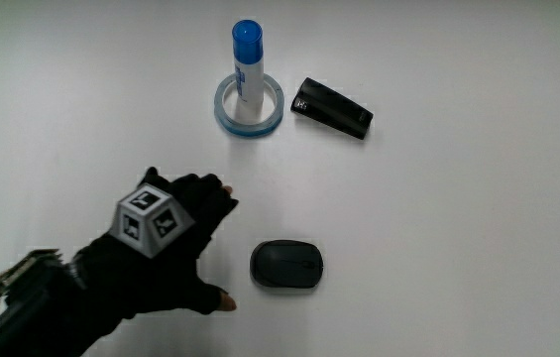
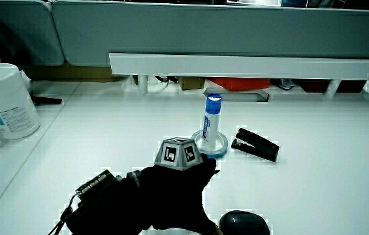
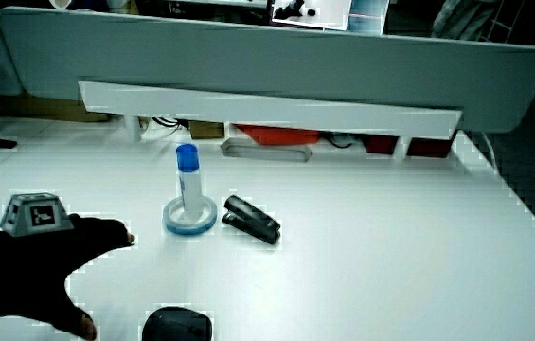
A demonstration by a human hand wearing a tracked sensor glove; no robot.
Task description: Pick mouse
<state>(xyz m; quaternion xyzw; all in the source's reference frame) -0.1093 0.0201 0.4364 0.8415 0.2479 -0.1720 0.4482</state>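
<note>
A dark grey mouse [image 1: 286, 265] lies flat on the white table [image 1: 458, 248], near the person's edge; it also shows in both side views [image 2: 243, 223] [image 3: 178, 327]. The gloved hand [image 1: 175, 243] rests just beside the mouse with its fingers spread, thumb tip a short way from the mouse's end and holding nothing. The patterned cube [image 1: 149, 220] sits on the hand's back. In both side views the hand [image 2: 171, 192] [image 3: 35, 265] hovers low beside the mouse, apart from it.
A blue-capped glue stick [image 1: 247, 64] stands upright inside a roll of tape [image 1: 248, 109], farther from the person than the mouse. A black stapler [image 1: 332, 108] lies beside the tape. A white wipes canister [image 2: 4, 101] stands near the table's edge.
</note>
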